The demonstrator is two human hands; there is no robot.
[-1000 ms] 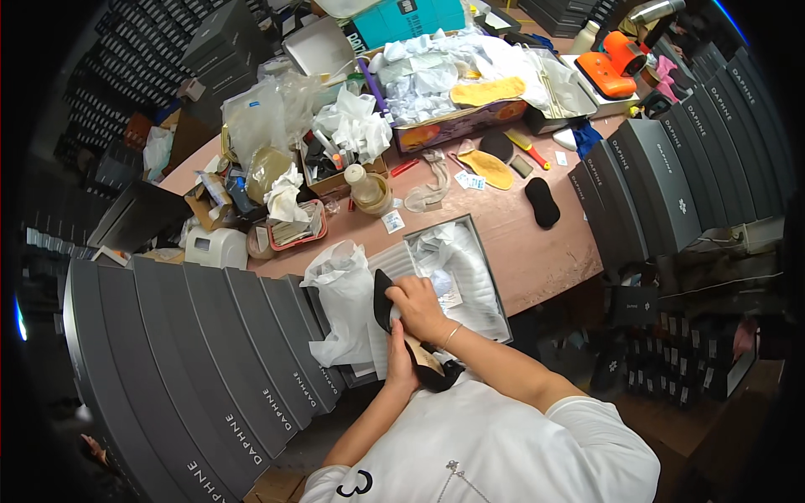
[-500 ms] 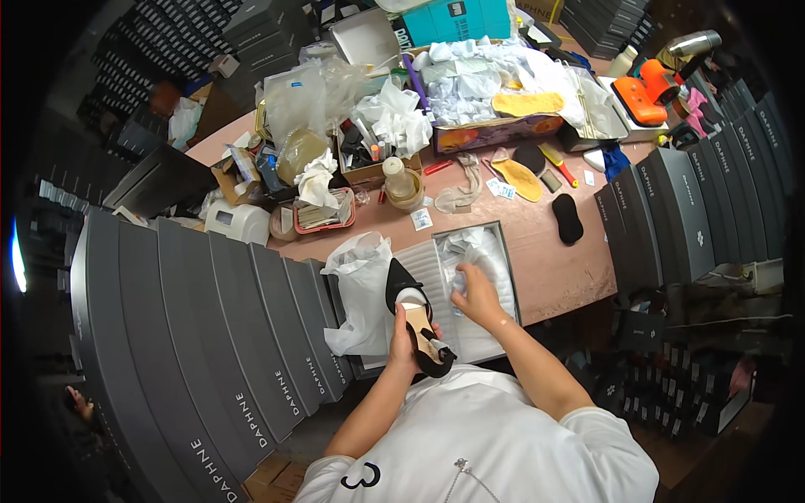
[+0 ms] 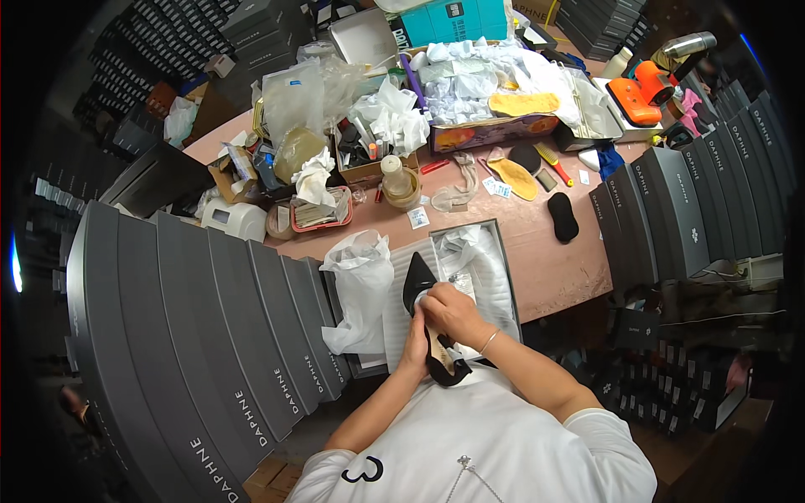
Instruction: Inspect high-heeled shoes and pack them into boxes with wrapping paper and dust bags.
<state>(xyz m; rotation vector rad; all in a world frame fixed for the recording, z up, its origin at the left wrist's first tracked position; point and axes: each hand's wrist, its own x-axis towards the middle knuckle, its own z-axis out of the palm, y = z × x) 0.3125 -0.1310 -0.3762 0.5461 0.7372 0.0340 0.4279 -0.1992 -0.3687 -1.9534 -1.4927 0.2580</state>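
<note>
A black pointed-toe shoe [image 3: 417,275] with a pale insole lies tilted in front of my body, toe pointing away. My left hand [image 3: 412,345] is closed around its side. My right hand [image 3: 455,313] is bent over the shoe's opening with its fingers together. A bit of white shows by its fingertips; whatever they grip is mostly hidden. Beneath the shoe is ribbed white foam sheet [image 3: 401,261]. The open grey shoebox [image 3: 506,272] just beyond my right hand holds white wrapping and a small packet [image 3: 460,284]. Crumpled white tissue paper [image 3: 359,281] lies left of the shoe.
Grey shoeboxes stand in rows at the left [image 3: 193,327] and right [image 3: 671,210]. On the pink table [image 3: 558,281] are a black oval pad [image 3: 563,217], a yellow insole [image 3: 513,178], a jar [image 3: 399,186] and a carton [image 3: 495,134] of white paper wads.
My right hand has moved left from the shoebox onto the shoe's opening and its fingers have closed. The shoe has turned slightly and shifted a little to the right in my left hand.
</note>
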